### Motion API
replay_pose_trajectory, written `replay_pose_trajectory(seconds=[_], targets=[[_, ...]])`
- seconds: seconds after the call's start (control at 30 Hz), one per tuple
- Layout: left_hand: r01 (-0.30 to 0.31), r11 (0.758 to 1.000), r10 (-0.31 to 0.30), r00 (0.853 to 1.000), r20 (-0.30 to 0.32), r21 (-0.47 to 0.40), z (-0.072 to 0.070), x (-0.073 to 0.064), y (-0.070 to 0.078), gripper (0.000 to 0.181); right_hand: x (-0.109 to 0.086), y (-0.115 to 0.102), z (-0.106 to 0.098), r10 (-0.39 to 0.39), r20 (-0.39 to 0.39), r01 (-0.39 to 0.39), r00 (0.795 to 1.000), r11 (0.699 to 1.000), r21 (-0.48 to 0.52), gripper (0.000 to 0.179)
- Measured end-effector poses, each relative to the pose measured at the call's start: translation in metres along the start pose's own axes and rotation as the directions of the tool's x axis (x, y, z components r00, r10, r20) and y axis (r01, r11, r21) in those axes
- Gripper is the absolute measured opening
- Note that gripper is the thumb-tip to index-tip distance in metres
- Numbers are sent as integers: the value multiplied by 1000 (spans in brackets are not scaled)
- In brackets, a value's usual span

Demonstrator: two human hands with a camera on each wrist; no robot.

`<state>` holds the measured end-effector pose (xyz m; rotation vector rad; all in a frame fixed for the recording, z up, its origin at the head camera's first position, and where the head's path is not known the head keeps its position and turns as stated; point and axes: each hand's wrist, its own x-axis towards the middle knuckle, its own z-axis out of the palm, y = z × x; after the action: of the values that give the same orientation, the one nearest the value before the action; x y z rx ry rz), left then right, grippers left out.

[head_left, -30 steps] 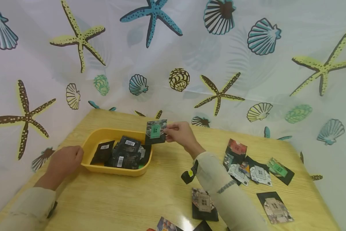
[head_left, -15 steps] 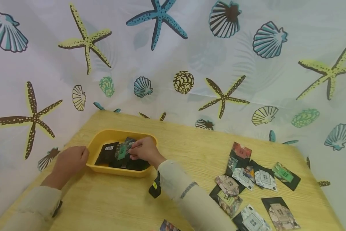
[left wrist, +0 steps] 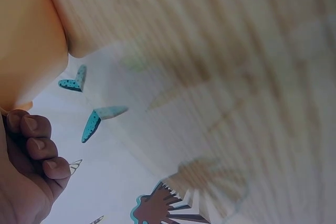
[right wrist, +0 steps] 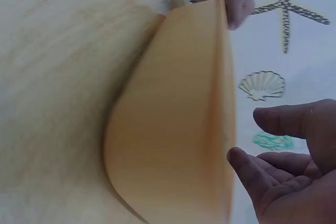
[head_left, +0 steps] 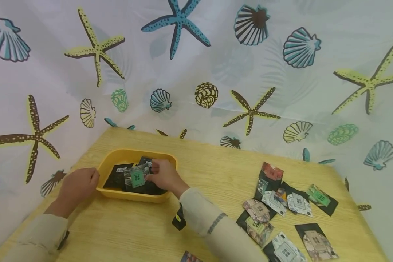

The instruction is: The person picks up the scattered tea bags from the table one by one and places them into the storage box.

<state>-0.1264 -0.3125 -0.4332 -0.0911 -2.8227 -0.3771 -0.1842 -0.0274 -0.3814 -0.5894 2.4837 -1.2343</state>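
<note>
A yellow plastic tub (head_left: 134,196) stands on the left of the table with several flat black packets in it. One packet with a green label (head_left: 137,179) lies face up on top of the others. My right hand (head_left: 166,176) is over the tub at this packet's right edge. In the right wrist view, the thumb and forefinger of my right hand (right wrist: 294,166) stand apart with nothing seen between them. My left hand (head_left: 79,183) holds the tub's left end, its fingers (left wrist: 42,149) curled by the rim; the thumb's place is hidden in the left wrist view.
Several packets, some overlapping, lie at the right of the table, among them a red-labelled packet (head_left: 272,173), a green-labelled packet (head_left: 321,198) and a beige-labelled packet (head_left: 315,242). Another packet (head_left: 190,257) shows at the front edge. A curtain (head_left: 196,47) with sea-shell prints hangs behind.
My right hand has carried the green-labelled packet left into the tub, and its fingers have parted from it. The packet now lies on the others. My left hand has stayed at the tub.
</note>
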Motion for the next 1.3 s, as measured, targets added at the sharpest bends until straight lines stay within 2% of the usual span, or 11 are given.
replay_pose_trajectory(seconds=[0.13,0.3,0.4,0.53,0.63,0.7,0.83,1.0,1.13,1.23,1.3], targets=[[13,1000,-13,1000,-3,8,1,-4,-1,43,-16,2,-33,-89,-5,89,996,996,2,54],[20,1000,-19,1000,-20,17,-1,-8,-4,44,-39,22,-103,-109,-99,107,989,994,-30,49],[18,1000,-17,999,-28,21,-3,-10,-7,44,-54,46,-154,-79,-165,65,983,994,-88,48],[18,999,-18,1000,-15,30,-3,-13,-11,43,-78,82,-210,19,-218,-59,976,983,-175,47],[26,999,-26,1000,16,29,-1,-14,-11,42,-100,107,-233,84,-222,-142,971,955,-259,44],[26,999,-27,999,29,26,0,-13,-11,43,-115,121,-240,94,-195,-156,976,931,-329,40],[0,1000,0,1000,0,12,-1,-8,-9,44,-142,134,-230,38,-110,-82,993,901,-426,33],[-34,999,34,998,-59,-1,-4,2,-8,46,-171,117,-181,-118,38,123,992,882,-455,33],[-21,999,20,1000,-23,-26,-1,3,-6,45,-190,98,-127,-233,207,305,950,834,-460,41],[-7,999,7,1000,8,-39,2,2,-6,45,-199,94,-92,-250,345,398,905,786,-473,57],[1,999,-1,1000,13,-35,2,1,-6,45,-202,93,-74,-250,418,453,873,731,-510,66]])
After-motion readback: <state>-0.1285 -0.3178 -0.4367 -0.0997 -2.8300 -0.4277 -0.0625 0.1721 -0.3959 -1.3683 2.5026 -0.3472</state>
